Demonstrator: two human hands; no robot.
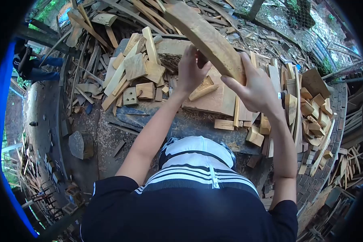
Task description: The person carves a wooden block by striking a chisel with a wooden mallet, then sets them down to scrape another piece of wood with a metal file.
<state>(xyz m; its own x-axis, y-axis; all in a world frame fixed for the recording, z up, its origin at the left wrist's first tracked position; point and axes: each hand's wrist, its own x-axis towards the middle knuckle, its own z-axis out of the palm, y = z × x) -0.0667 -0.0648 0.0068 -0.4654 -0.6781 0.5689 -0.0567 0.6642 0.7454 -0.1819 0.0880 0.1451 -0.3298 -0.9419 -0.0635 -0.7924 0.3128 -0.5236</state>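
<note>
A thick, slightly curved wooden plank is raised at a slant over the work surface, its far end toward the upper left. My right hand grips its near end, with the thumb on one side and the fingers on the other. Close to the plank's left edge, my left hand has its fingers bent and the thumb apart from them, with a gap between. Below the plank lies a broad wooden board with a narrow wood strip on it.
Wood offcuts are heaped at the left of the bench, among them a block with holes. More blocks are piled at the right. A stump stands on the ground at the left. Another person is at the far left.
</note>
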